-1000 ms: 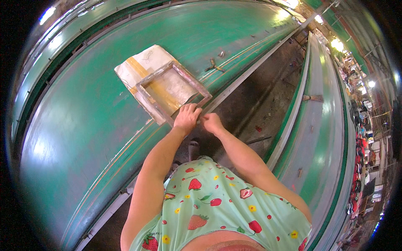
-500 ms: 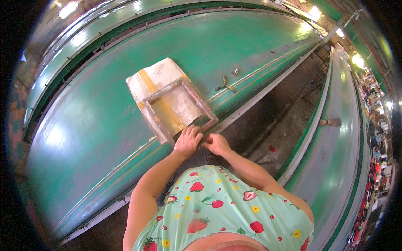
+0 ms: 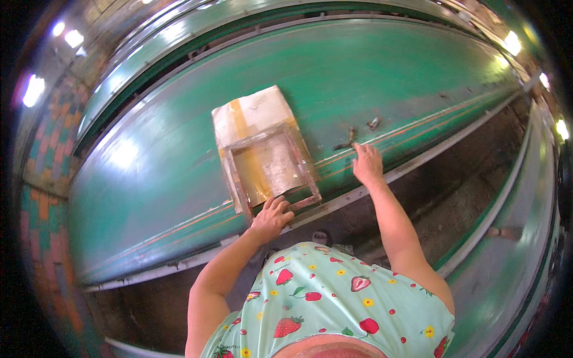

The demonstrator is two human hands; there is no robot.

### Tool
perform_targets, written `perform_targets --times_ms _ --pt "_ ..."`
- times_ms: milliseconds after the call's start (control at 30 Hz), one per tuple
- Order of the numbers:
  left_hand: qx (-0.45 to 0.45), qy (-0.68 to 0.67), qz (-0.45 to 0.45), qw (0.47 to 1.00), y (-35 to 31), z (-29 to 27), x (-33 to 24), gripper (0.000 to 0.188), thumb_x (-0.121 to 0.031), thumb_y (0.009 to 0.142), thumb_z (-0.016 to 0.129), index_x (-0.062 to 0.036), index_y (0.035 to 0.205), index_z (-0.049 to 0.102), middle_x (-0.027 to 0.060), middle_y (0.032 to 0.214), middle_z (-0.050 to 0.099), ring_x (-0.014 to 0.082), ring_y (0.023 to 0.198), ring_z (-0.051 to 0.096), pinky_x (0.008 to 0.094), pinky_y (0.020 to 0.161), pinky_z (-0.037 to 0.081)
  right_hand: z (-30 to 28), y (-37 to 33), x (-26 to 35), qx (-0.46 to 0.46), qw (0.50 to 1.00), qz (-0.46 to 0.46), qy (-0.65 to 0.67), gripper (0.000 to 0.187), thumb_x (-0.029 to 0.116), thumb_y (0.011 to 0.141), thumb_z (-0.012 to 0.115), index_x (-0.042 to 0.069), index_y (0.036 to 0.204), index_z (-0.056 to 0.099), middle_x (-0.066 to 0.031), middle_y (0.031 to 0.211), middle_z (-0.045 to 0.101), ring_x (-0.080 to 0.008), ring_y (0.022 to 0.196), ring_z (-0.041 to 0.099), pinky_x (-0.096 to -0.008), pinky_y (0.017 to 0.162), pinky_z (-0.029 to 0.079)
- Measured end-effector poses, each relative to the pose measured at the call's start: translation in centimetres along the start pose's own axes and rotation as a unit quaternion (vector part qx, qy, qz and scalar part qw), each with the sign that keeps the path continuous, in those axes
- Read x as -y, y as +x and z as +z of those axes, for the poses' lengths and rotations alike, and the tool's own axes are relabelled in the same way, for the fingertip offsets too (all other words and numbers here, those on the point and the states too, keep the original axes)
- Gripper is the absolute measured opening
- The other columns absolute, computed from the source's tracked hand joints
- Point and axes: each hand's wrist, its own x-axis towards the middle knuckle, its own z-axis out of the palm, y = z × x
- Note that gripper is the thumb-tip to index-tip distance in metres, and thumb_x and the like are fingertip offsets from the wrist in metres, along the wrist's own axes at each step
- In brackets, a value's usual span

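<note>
Your right hand (image 3: 366,164) has left the near edge of the wooden frame (image 3: 270,169), where half a second ago it sat beside your left hand, and now reaches out to the right of centre in the picture, toward a small dark metal piece (image 3: 346,141) lying on the long green table (image 3: 149,179). The index finger points forward and almost touches that piece, while the other fingers are loosely curled; the hand holds nothing. Your left hand (image 3: 271,217) stays at the frame's near rail, just below centre, with fingers bent over the wood and pressing it down, not closed around it. So the frame is held by one hand only, and the work seems to turn from the frame to the small pieces beside it. The frame lies flat on the table in the middle of the picture, its far end over a pale sheet with a yellow stripe (image 3: 253,110). A second small piece (image 3: 374,123) lies just beyond the first. Compared with the earlier pictures, the frame also sits more squarely in view and closer to the middle.
</note>
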Motion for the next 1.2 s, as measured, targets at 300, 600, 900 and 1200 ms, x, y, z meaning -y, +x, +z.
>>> perform_targets --times_ms 300,600,900,1200 --pt "-0.044 -0.046 -0.004 0.998 -0.1 0.0 -0.1 0.031 -0.013 0.087 0.08 -0.0142 0.117 0.071 0.0184 0.154 0.06 0.0429 0.157 0.046 0.0585 0.133 0.036 3.5 4.5 1.2 0.104 0.992 0.017 0.066 0.052 0.008 0.094 0.077 0.015 0.144 0.066 -0.0208 0.131 0.069 -0.0472 0.12 0.072 -0.0575 0.099 0.06" --pt "-0.065 -0.024 0.034 0.997 -0.7 1.7 1.1 0.036 -0.012 0.089 0.076 -0.0129 0.125 0.069 0.0193 0.157 0.057 0.0432 0.157 0.047 0.0536 0.131 0.041 0.4 -6.8 4.8 0.015 0.96 0.061 0.272 0.05 0.019 0.096 0.08 0.011 0.143 0.066 -0.0225 0.123 0.08 -0.0453 0.112 0.077 -0.0537 0.091 0.062" --pt "-0.106 0.037 0.06 0.992 -0.2 2.1 2.0 0.033 -0.016 0.092 0.071 -0.0181 0.125 0.076 0.0141 0.147 0.064 0.0362 0.153 0.05 0.0528 0.129 0.039 -0.2 -24.1 17.6 -0.115 0.956 -0.024 0.269 0.032 0.014 0.099 0.078 0.01 0.131 0.077 -0.0138 0.114 0.081 -0.0377 0.104 0.078 -0.0467 0.09 0.063" --pt "-0.067 0.008 0.078 0.995 -0.2 1.1 2.3 0.051 -0.016 0.083 0.085 -0.0183 0.132 0.071 0.0131 0.144 0.064 0.0366 0.15 0.051 0.0511 0.128 0.039 1.7 -29.6 24.5 -0.131 0.982 0.001 0.135 0.035 0.009 0.09 0.075 0.01 0.124 0.076 -0.0122 0.108 0.081 -0.0341 0.1 0.077 -0.0488 0.086 0.057"
